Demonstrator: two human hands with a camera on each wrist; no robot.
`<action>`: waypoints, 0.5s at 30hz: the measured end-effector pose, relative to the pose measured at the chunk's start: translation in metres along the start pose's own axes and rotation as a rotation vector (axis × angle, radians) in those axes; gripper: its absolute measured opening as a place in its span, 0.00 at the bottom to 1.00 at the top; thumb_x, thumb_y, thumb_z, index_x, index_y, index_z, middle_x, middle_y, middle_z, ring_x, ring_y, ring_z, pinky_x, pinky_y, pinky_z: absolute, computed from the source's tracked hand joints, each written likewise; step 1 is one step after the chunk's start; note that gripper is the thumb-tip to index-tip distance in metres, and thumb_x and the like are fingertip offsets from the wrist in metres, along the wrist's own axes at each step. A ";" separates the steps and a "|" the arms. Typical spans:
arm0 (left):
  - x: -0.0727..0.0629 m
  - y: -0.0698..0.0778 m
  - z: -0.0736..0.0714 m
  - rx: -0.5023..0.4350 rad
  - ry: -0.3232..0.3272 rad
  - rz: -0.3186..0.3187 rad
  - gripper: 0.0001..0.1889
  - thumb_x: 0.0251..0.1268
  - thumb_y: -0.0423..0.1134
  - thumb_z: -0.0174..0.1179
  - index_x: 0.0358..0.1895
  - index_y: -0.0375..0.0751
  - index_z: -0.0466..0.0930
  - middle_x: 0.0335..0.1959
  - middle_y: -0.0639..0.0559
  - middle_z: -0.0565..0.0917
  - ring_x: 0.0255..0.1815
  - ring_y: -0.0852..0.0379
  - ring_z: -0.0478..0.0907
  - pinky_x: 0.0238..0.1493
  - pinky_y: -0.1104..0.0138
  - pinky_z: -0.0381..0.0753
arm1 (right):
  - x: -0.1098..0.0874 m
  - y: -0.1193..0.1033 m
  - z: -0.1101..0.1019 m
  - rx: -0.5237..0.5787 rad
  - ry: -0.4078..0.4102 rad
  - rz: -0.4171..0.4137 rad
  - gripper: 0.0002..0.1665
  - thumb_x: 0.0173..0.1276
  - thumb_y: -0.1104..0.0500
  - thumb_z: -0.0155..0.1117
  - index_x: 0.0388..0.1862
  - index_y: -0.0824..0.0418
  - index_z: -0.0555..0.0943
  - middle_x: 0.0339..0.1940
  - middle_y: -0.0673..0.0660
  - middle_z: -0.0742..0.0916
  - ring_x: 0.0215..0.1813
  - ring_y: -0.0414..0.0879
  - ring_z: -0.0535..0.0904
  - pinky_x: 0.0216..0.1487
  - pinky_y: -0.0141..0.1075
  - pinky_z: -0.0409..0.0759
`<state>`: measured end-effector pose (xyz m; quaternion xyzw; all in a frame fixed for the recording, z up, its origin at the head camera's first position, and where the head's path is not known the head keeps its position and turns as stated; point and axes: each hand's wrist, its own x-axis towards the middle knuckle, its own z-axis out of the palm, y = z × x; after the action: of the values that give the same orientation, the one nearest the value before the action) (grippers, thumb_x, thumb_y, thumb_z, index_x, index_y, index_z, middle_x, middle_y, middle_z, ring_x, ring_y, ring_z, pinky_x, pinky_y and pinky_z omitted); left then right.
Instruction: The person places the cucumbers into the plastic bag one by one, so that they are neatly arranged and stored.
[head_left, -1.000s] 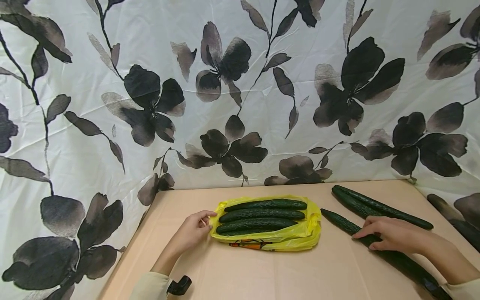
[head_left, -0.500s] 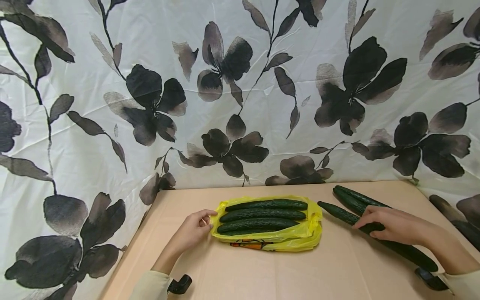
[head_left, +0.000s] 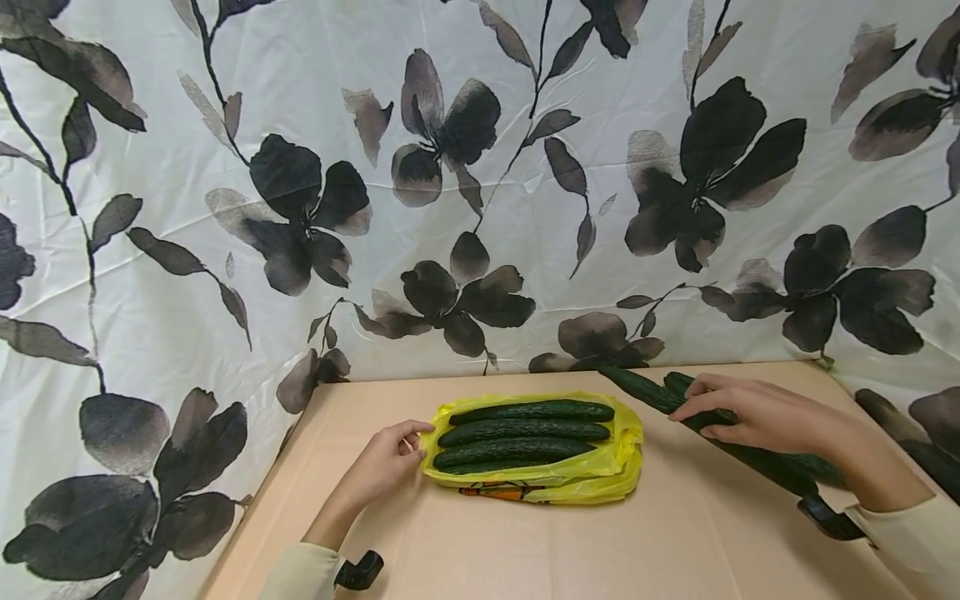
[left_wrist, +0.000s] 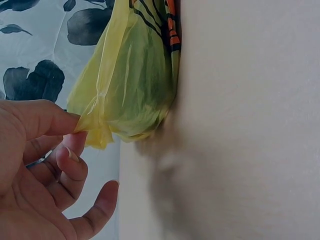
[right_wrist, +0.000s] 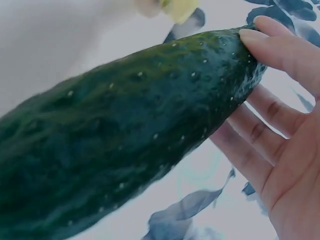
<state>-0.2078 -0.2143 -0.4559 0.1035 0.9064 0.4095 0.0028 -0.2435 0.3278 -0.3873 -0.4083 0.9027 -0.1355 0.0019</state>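
My left hand (head_left: 386, 461) pinches the yellow bag (head_left: 625, 468) and my right hand (head_left: 761, 412) grips a long cucumber (right_wrist: 130, 135), which might slip if I hold too loosely.

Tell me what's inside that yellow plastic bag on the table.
Three dark green cucumbers lie side by side in the open yellow bag, and what may be another shows beneath the nearest. Anything deeper is hidden by those cucumbers and the bag's sides.

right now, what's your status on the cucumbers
Left grip pinches yellow bag, at least three cucumbers inside. Right grip holds another cucumber. Nothing seen between it and the bag.
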 end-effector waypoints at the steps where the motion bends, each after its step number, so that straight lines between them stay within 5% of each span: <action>1: 0.000 0.000 0.000 0.001 0.000 0.000 0.20 0.62 0.24 0.62 0.58 0.35 0.82 0.33 0.51 0.78 0.28 0.58 0.72 0.27 0.72 0.69 | 0.004 -0.003 -0.001 -0.010 0.011 -0.011 0.29 0.63 0.61 0.74 0.59 0.33 0.83 0.52 0.46 0.80 0.45 0.35 0.78 0.36 0.33 0.78; 15: 0.002 0.000 0.000 0.005 -0.007 0.003 0.20 0.62 0.24 0.61 0.58 0.34 0.82 0.33 0.51 0.78 0.28 0.58 0.72 0.26 0.72 0.69 | 0.051 -0.026 -0.014 0.016 0.033 -0.143 0.33 0.65 0.65 0.71 0.62 0.32 0.81 0.60 0.51 0.80 0.54 0.46 0.81 0.43 0.40 0.83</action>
<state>-0.2101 -0.2144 -0.4556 0.1062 0.9074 0.4067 0.0052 -0.2601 0.2768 -0.3621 -0.4694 0.8701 -0.1490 -0.0194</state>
